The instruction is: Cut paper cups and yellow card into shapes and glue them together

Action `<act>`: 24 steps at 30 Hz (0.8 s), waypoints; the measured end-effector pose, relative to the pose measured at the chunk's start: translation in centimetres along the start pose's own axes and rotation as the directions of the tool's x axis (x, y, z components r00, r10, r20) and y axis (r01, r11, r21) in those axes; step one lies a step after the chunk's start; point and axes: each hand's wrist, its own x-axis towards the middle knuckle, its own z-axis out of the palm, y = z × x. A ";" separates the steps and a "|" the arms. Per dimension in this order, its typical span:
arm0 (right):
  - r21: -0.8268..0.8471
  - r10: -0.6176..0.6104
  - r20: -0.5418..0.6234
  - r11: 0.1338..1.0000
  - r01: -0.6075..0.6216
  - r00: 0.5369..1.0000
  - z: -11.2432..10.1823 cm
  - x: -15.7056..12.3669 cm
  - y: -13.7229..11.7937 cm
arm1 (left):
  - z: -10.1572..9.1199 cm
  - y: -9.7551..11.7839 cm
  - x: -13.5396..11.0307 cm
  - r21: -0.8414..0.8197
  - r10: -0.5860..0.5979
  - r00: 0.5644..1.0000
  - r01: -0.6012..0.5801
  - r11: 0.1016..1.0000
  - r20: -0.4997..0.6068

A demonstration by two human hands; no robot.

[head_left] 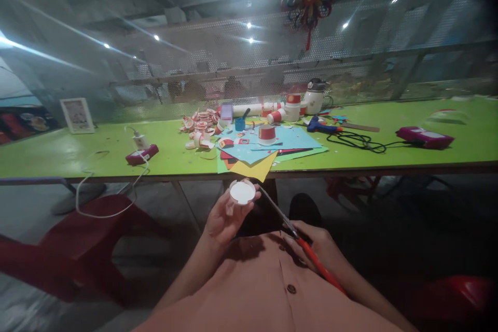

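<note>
Salmon-coloured shirt (pixel 249 290) with dark buttons comes nearest, cut off by the bottom edge. Over it the right forearm slants up and inward, and the right hand (pixel 319 238) is closed round a pair of scissors (pixel 311 255) with red handles, the blades pointing up and to the left. How its fingers sit (most are behind the scissors or curled under) is hard to make out. The left forearm rises from the other side, and the left hand (pixel 223 223) is clamped on the white base of a cut paper cup (pixel 243 193), with fingertips showing past its right rim. The scissor tips end just beside that hand; whether they touch it, I cannot tell. The two hands are apart, both short of the table edge. Low on the left is a red stool (pixel 81 228), partly in gloom.

On the green table (pixel 179 163), a yellow sheet (pixel 257 168) juts over the front edge, beneath a light blue sheet (pixel 301 137) bearing a red and white cup (pixel 266 134). Cup scraps (pixel 198 122) are heaped to its left; a blue glue gun (pixel 321 125) lies to its right. Farther back, a white flask (pixel 314 101) is partly hidden by cups, before a blurred mesh screen (pixel 218 57)
</note>
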 end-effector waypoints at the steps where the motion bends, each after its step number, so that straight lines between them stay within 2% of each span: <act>1: 0.009 -0.006 -0.008 1.000 0.006 1.000 0.3 -0.1 0.3 | -0.1 0.0 0.1 -0.011 0.000 1.000 0.000 1.000 0.006; 9: 0.098 -0.002 -0.021 0.995 0.004 1.000 1.2 -0.4 1.5 | -0.3 -0.3 0.4 -0.040 0.031 0.999 -0.032 0.999 -0.019; 17: 0.099 -0.020 -0.052 0.995 0.025 0.998 1.5 -0.2 2.2 | -0.2 -0.3 0.5 -0.029 0.047 0.998 -0.048 0.998 -0.037; 24: 0.058 0.009 -0.018 0.998 -0.008 1.000 0.8 -0.3 1.3 | 0.0 -0.3 0.4 -0.041 0.042 0.999 -0.043 0.998 -0.023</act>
